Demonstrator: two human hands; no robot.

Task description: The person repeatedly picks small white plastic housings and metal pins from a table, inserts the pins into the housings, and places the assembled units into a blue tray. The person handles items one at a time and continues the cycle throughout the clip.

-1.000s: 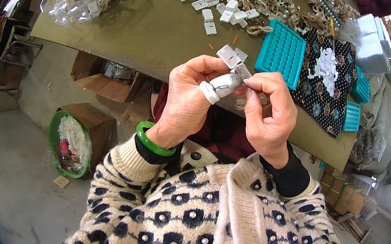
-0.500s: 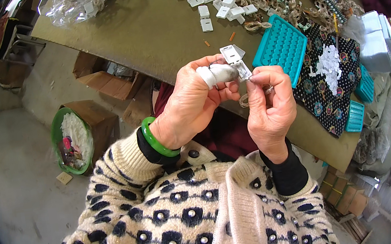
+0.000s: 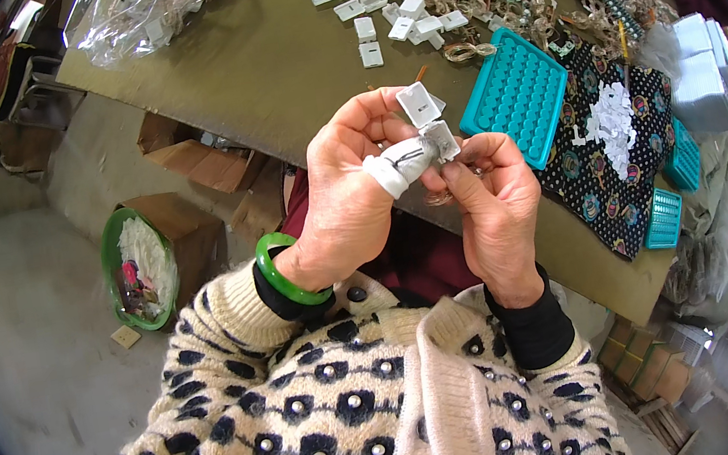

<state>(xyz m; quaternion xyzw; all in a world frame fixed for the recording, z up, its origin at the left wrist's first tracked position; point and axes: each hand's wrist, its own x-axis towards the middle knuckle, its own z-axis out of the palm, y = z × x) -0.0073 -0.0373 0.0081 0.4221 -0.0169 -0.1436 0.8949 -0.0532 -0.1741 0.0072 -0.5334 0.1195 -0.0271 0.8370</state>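
Observation:
My left hand [image 3: 341,179], with a green bangle at its wrist, holds a small white hinged plastic case [image 3: 419,105] whose two halves stand apart. A soiled white cover [image 3: 402,166] sits over my left thumb, which presses by the lower half. My right hand [image 3: 502,217] is closed in a pinch at that half's near edge. Thin clear wire [image 3: 440,195] loops below the case and passes by my right fingers. Exactly where the fingertips grip it is partly hidden.
A teal ridged tray [image 3: 515,99] lies on the table beyond my right hand. White cases [image 3: 412,6] and tangled wire [image 3: 518,1] heap at the back. White pieces [image 3: 612,127] lie on dark patterned cloth [image 3: 577,184]. A green basin [image 3: 169,283] stands on the floor at left.
My right fingertips have moved in close against the lower half of the case. The case has tilted, and its upper half faces more toward me. The whole view has shifted slightly.

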